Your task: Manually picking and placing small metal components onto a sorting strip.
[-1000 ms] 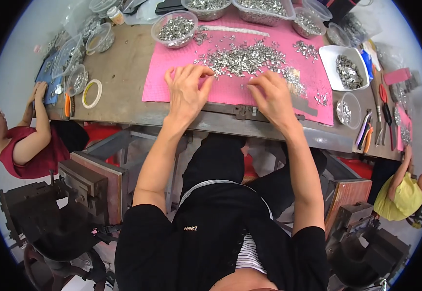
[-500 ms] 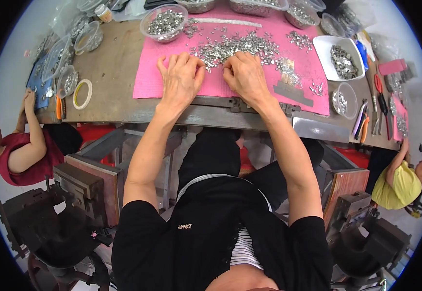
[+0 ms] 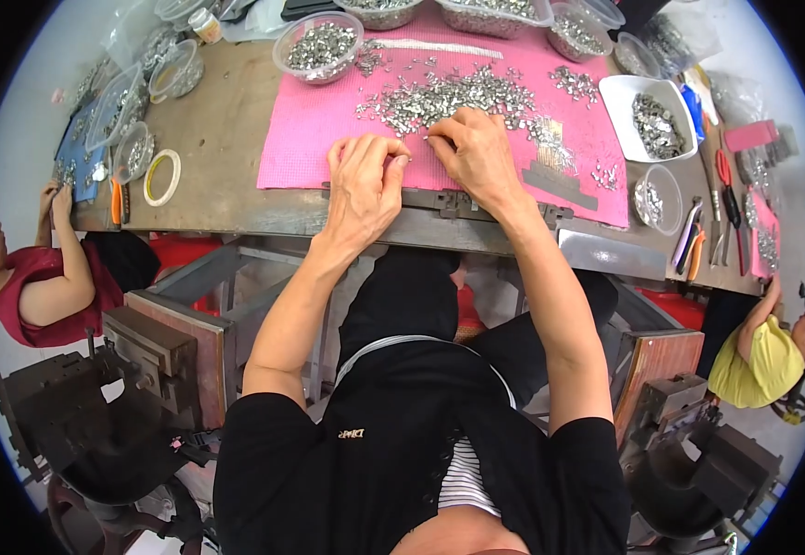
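A loose pile of small silvery metal pieces is spread over the pink mat. Close to the mat's front edge, my left hand has thumb and forefinger pinched together; whatever is between them is too small to name. My right hand lies against the pile's near side with its fingers curled and the thumb tucked in. Its fingertips are partly hidden, so I cannot make out what they hold. Below both hands, a dark metal fixture runs along the table's front edge.
Clear tubs of metal pieces line the back. At right are a white tray, a round tub, pliers and a flat metal plate. A tape roll lies left. People sit on both sides.
My left hand has drawn back from the pile toward the table's front edge, its fingers closing into a pinch. My right hand has shifted only slightly and stays by the pile.
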{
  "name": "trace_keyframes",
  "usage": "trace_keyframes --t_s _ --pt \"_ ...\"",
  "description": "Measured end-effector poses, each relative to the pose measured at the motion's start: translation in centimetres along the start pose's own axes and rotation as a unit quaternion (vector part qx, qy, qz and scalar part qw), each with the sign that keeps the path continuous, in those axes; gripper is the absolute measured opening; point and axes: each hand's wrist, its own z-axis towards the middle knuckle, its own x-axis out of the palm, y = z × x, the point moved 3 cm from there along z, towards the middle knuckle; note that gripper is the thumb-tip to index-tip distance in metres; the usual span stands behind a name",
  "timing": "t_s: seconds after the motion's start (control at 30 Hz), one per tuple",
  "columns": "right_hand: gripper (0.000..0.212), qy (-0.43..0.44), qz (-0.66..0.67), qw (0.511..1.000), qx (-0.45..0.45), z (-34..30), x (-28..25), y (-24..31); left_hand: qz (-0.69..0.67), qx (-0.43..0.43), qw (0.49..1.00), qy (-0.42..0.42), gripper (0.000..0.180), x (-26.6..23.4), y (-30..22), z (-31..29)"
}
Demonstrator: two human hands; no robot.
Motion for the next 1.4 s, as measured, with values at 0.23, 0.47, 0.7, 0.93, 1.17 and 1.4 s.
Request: trace_keyframes --t_s 0.23,0.47,0.7,0.93,1.17,1.4 --pt "0.007 0.023 -0.006 0.999 -0.037 0.9 0.0 -0.1 -0.029 0.014 0.999 0.016 0.007 1.2 -1.9 0.0" --pt "0.008 0.065 0.138 0.981 0.119 -4.2 -6.9 -0.5 -0.057 0.088 0.993 0.052 0.011 4.0 -4.7 -0.5" --pt "0.018 0.015 0.051 0.999 0.011 -8.0 -7.6 -0.1 -0.033 0.134 0.989 0.059 0.016 5.4 -5.8 -0.6" --pt "0.019 -0.008 -0.026 0.998 -0.052 -8.5 -7.8 1.0 -0.029 0.118 0.991 0.057 0.013 5.4 -6.0 -1.0" --pt "0.011 -0.006 0.031 0.999 0.007 -4.9 -7.3 -0.3 -0.053 0.097 0.994 0.021 0.013 4.1 -5.4 -0.7" --pt "0.005 0.002 -0.004 1.000 -0.019 -0.1 -1.4 -1.7 0.123 -0.033 0.991 -0.043 0.009 -0.5 1.6 1.7"
